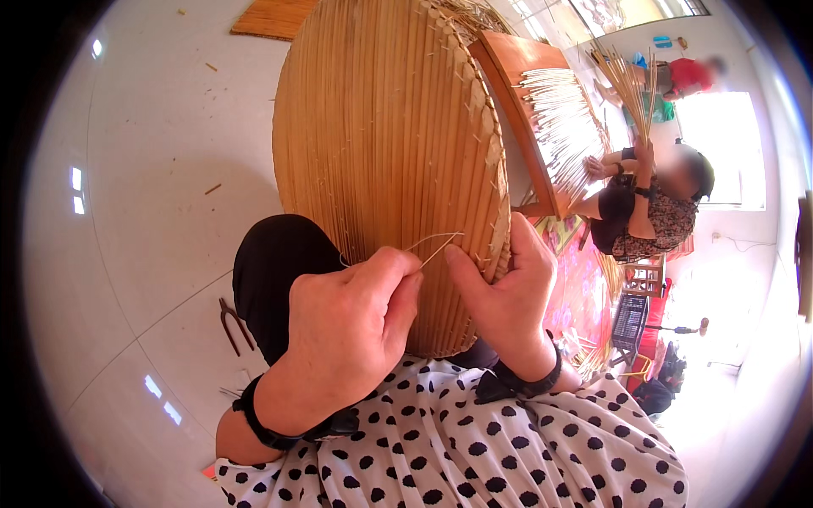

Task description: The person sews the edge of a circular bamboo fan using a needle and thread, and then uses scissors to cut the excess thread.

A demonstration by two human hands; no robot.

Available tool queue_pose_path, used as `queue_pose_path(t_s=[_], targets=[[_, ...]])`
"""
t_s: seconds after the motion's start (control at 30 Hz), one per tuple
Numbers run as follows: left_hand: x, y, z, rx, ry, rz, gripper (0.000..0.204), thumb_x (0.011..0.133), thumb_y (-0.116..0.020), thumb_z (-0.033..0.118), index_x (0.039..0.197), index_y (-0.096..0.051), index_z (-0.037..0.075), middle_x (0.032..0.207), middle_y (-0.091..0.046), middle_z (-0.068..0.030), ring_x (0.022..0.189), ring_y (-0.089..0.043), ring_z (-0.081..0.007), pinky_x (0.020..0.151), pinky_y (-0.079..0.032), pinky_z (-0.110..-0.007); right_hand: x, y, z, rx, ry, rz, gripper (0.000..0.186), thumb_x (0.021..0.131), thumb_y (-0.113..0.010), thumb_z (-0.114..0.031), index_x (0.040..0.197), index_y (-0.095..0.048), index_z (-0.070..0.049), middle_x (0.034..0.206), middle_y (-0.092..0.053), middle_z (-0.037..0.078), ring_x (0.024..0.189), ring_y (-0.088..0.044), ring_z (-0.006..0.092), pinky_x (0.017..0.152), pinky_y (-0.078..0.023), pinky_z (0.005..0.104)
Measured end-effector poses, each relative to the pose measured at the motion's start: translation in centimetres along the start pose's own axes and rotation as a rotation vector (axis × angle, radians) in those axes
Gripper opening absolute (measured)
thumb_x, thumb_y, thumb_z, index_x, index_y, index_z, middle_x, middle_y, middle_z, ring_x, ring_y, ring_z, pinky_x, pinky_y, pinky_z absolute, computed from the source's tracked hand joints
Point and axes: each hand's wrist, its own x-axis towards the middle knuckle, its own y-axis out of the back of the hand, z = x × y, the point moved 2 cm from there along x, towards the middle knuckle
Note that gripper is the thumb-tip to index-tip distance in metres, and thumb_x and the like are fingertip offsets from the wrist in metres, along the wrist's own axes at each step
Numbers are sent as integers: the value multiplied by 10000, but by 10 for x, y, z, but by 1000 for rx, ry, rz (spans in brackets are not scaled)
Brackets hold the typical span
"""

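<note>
A large oval mat of flat tan plant strips (381, 127), stitched along its edge, leans upright over my lap. My left hand (351, 317) is closed in a pinch on a thin pale thread (434, 253) in front of the mat's lower part. A short straight piece and a finer curved piece run from these fingers toward the right rim; whether one is a needle I cannot tell. Wrapped round that right rim, my right hand (512, 292) holds the mat with its thumb on the front face. Its other fingers are mostly hidden behind the edge.
Dark pliers-like tongs (235, 326) lie on the pale tiled floor at left. To the right, a tilted wooden board (525, 127) carries many thin pale sticks. A seated co-worker (652, 203) there holds a bundle of sticks (639, 93). Another person (686, 76) is farther back.
</note>
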Motion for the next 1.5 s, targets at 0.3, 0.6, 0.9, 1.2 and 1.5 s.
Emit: queue_pose_path(t_s=[0.3, 0.6, 0.9, 1.2, 1.5], targets=[[2, -3, 8, 17, 12, 21, 80, 832, -650, -57, 894, -632, -11, 589, -591, -95, 473, -581, -156, 476, -434, -237, -1, 1, -1, -35, 5, -13, 268, 686, -776, -83, 844, -576, 0, 745, -575, 149, 635, -582, 321, 573, -468, 360], [2, -2, 17, 188, -53, 21, 137, 802, -668, 23, 922, -607, 50, 663, -642, -72, 505, -606, -249, 430, -435, -324, -2, 1, -5, -2, 27, -32, 247, 701, -764, -64, 868, -593, -1, 762, -587, 144, 646, -594, 313, 576, -474, 358], [-14, 15, 18, 200, 90, 27, 150, 827, -668, -8, 962, -641, 48, 686, -648, -81, 512, -603, -232, 473, -443, -286, -7, -8, -20, 110, 170, -71, 241, 710, -752, -49, 903, -611, -16, 785, -590, 106, 644, -599, 255, 575, -479, 318], [-59, 53, 26, 267, 323, 105, 155, 858, -636, -53, 1000, -665, 1, 600, -590, -54, 506, -528, -75, 492, -406, -216, -23, -29, -28, 629, 235, -399, 447, 709, -730, -90, 1102, -546, 19, 925, -536, 147, 774, -582, 284, 639, -500, 350], [-90, 63, 28, 385, 344, 245, 115, 872, -643, -38, 986, -661, -32, 589, -580, -29, 488, -505, -74, 467, -381, -213, -35, -50, -16, 933, 317, -517, 698, 722, -767, -193, 1312, -467, 29, 1128, -487, 189, 992, -550, 339, 824, -502, 373]])
